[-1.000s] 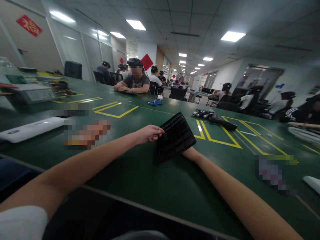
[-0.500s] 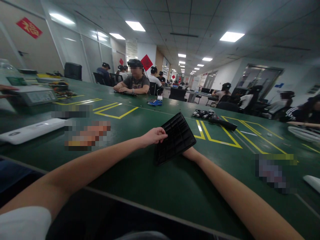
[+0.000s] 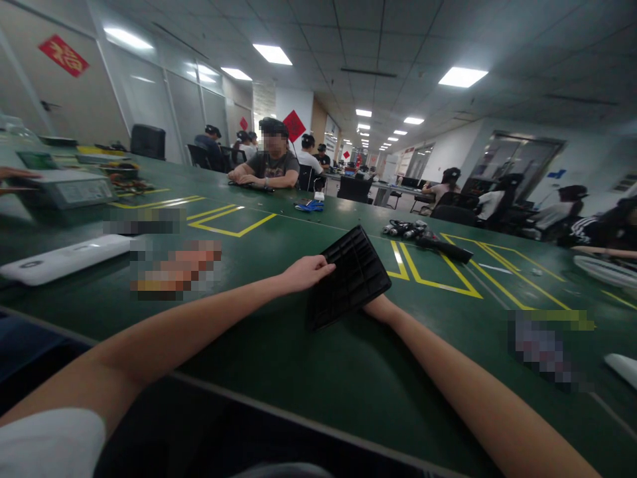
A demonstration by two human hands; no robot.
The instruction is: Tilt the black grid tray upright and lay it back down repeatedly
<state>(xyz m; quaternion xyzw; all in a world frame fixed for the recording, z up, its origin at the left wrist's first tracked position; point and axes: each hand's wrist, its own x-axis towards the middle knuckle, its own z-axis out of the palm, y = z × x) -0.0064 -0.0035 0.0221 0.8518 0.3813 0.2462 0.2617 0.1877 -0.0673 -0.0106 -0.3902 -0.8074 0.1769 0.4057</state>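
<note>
A thin black rectangular tray [image 3: 348, 275] with a grid of ridges on its face is held tilted above the green table. At its left edge is my left hand [image 3: 309, 272], fingers curled and closed, the thumb against the ridged face. My right hand [image 3: 381, 308] supports the tray from behind at its lower right; the tray hides most of those fingers.
Dark cylindrical parts [image 3: 408, 229] and a blue object [image 3: 309, 206] lie beyond the tray. At left are a long white device [image 3: 70, 257] and a grey box [image 3: 74, 188]. Yellow tape marks the green table [image 3: 279, 358]. Across it sits a person [image 3: 273, 159].
The view has shifted very slightly. Both hands stay on the black tray, with the left fingers and thumb moved a little at its edge.
</note>
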